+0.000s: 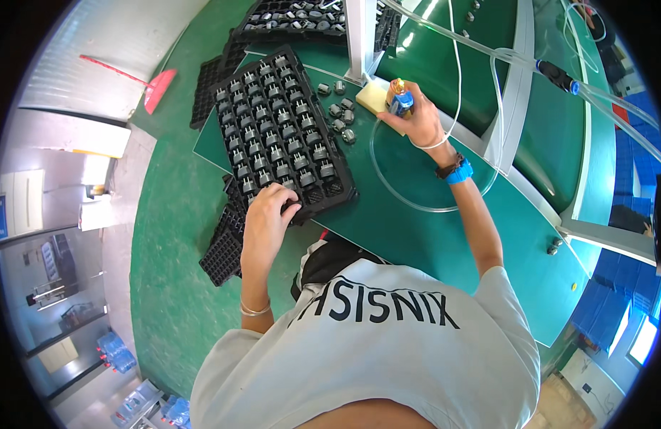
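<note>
A black cell tray [344, 171] slants across the left of the green table, holding rows of small grey metal parts [277, 152] with thin upright prongs. My left hand [268, 211] is at the tray's near edge with its fingers curled together; what they pinch, if anything, is hidden. In my right hand [425, 121] is a small blue bottle-shaped tool [402, 103] with a gold-coloured tip, held upright. Beside it lies a yellow sponge block [373, 97]. Several loose grey metal parts [342, 114] sit between the tray and the sponge.
More black trays [302, 20] full of metal parts stand at the far side. Empty black trays [223, 247] lie lower, left of the table. A white post [359, 39] rises behind the sponge. A clear hose [409, 203] loops over the green tabletop [502, 236]. White cables hang at right.
</note>
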The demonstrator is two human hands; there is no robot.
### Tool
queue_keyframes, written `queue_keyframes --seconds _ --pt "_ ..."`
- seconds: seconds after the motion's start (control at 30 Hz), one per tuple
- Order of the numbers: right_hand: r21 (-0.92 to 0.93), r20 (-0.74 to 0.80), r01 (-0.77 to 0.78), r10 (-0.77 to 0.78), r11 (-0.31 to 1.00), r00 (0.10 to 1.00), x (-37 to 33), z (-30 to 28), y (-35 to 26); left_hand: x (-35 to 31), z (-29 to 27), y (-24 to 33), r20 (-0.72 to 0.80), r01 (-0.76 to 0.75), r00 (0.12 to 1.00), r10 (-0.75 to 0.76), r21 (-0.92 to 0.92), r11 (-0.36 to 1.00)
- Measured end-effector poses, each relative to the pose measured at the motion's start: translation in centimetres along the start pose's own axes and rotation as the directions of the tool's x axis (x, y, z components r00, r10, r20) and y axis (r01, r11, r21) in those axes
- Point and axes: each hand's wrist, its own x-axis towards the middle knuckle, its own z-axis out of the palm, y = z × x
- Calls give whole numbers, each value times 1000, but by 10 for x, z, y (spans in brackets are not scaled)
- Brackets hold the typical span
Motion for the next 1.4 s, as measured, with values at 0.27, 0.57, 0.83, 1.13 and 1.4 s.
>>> queue_keyframes --seconds 0.27,0.57,0.83,1.13,1.4 --pt "-24 -54 76 -77 997 996 1 1 -2 -2 -4 8 10 -72 997 72 41 997" --pt "65 -252 -255 264 965 931 56 -25 84 -2 -13 -31 195 185 980 -49 -776 604" --pt "-475 -442 -293 62 830 895 92 -63 180 1 -2 -21 277 280 960 45 -937 -208" --pt "485 -223 -54 182 873 958 58 -52 67 24 9 20 83 79 995 -51 -994 -74" --pt "767 618 -634 151 102 772 -17 -15 -115 42 21 52 -93 -88 994 49 -991 -102"
